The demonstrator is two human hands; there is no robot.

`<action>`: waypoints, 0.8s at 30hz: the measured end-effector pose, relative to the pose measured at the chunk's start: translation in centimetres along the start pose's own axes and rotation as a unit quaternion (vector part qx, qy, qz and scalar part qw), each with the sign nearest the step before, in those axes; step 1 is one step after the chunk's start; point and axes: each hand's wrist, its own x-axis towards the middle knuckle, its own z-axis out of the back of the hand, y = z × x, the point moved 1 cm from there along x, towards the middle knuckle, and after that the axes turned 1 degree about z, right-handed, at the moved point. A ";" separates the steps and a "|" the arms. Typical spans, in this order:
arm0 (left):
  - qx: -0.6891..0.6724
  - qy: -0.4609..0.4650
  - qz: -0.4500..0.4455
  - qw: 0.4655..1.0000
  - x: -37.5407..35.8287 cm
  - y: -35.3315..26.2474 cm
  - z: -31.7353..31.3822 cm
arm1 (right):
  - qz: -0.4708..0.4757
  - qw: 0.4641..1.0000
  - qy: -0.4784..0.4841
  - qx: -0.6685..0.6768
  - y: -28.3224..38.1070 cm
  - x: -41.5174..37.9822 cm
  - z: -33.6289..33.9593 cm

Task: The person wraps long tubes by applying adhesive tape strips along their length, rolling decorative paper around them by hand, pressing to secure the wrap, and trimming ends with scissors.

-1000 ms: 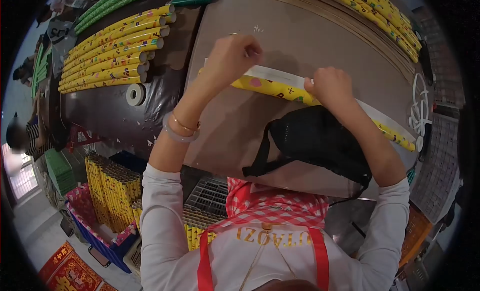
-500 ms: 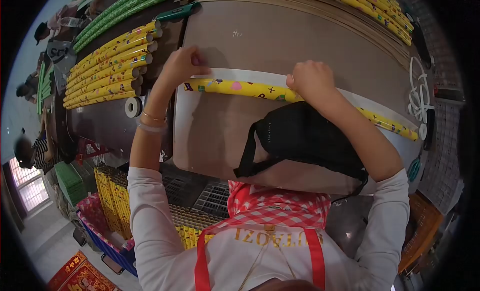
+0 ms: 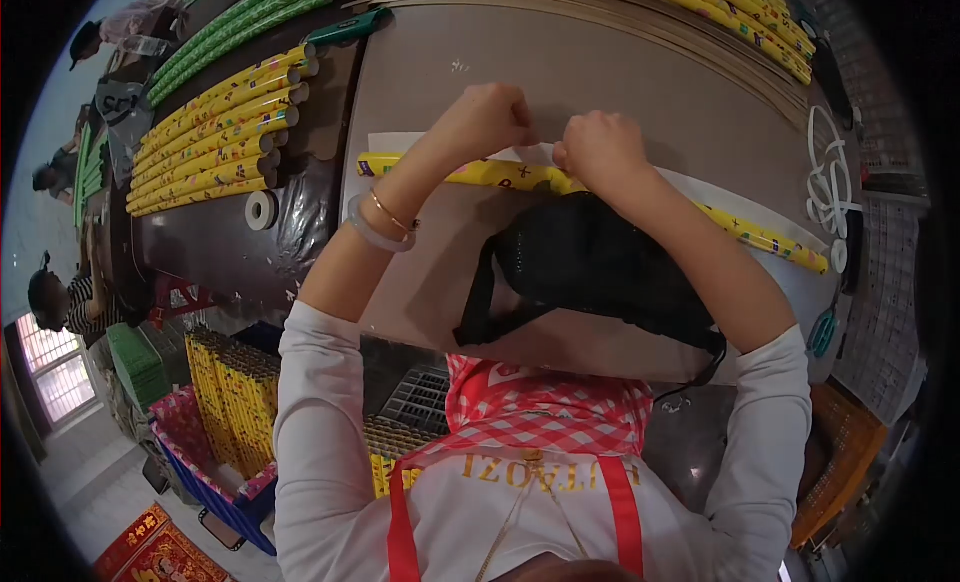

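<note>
A long yellow tube of patterned wrapping paper [image 3: 500, 174] lies across the table on a white paper sheet [image 3: 393, 142]. My left hand [image 3: 485, 122] is above the far edge of the tube, near its middle, with fingers curled together; what they pinch is hidden. Close beside it, my right hand [image 3: 603, 147] is closed in a fist at the tube, thumb toward the left hand. Whatever it grips cannot be made out. A black bag with a strap [image 3: 590, 257] lies just in front of the tube and partly covers it.
Finished yellow tubes [image 3: 215, 147] and green tubes [image 3: 240, 32] are stacked at left, beside a tape roll [image 3: 261, 210]. A green-handled cutter [image 3: 347, 26] and thin brown strips [image 3: 560, 2] lie at the back. Scissors [image 3: 824, 330] and white cord [image 3: 828, 172] are at right.
My left hand has moved right along the tube, from its left end to near the right hand. My right hand has shifted slightly left and stays closed.
</note>
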 end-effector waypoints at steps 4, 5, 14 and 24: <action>0.079 0.026 -0.038 0.996 1.4 0.9 -0.6 | 0.016 1.000 -0.012 0.015 -0.2 0.0 -0.7; 0.066 0.028 -0.037 0.997 1.5 1.0 -0.5 | 0.014 1.000 -0.024 0.006 -0.1 0.0 -0.8; 0.049 0.070 0.006 0.996 2.3 0.7 -0.5 | 0.038 0.986 0.131 0.097 -1.6 -0.1 3.2; 0.052 0.124 0.041 0.990 2.7 0.1 -0.1 | -0.006 0.964 0.242 0.111 -7.3 -3.7 6.4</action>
